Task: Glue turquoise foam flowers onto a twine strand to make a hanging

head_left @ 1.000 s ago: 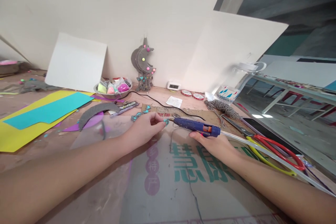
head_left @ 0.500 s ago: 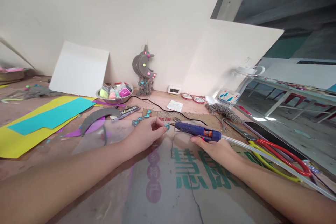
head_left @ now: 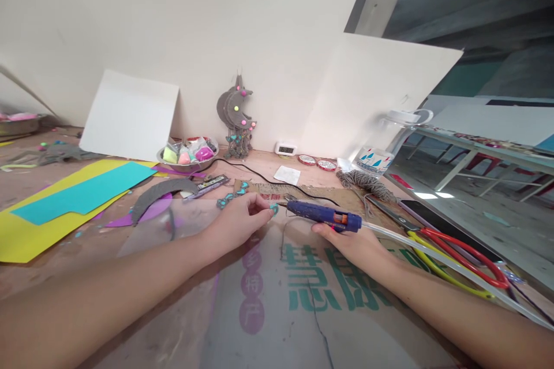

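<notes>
Pinched between the fingertips of my left hand (head_left: 240,219) is a small teal piece (head_left: 274,208), whose exact shape is too small to make out. My right hand (head_left: 352,245) is wrapped round a blue hot glue gun (head_left: 320,214), its nozzle pointing left and at or very near the teal piece. A clear glue stick (head_left: 398,232) runs out of the gun's back end. Behind my left hand lie several small teal pieces (head_left: 225,200). Below both hands a printed cardboard sheet (head_left: 277,328) is partly covered by clear plastic, with a dark thread (head_left: 318,323) on it.
Scissors (head_left: 463,253), a phone (head_left: 445,225) and grey yarn (head_left: 367,184) lie at the right beside a clear plastic jug (head_left: 381,147). A bowl of coloured clay packs (head_left: 190,154), yellow card (head_left: 43,236) and teal card (head_left: 86,193) are left. A moon ornament (head_left: 236,109) hangs behind.
Both hands keep nearly the same pose, the glue gun's nozzle still at the teal piece. The whole view has shifted very slightly.
</notes>
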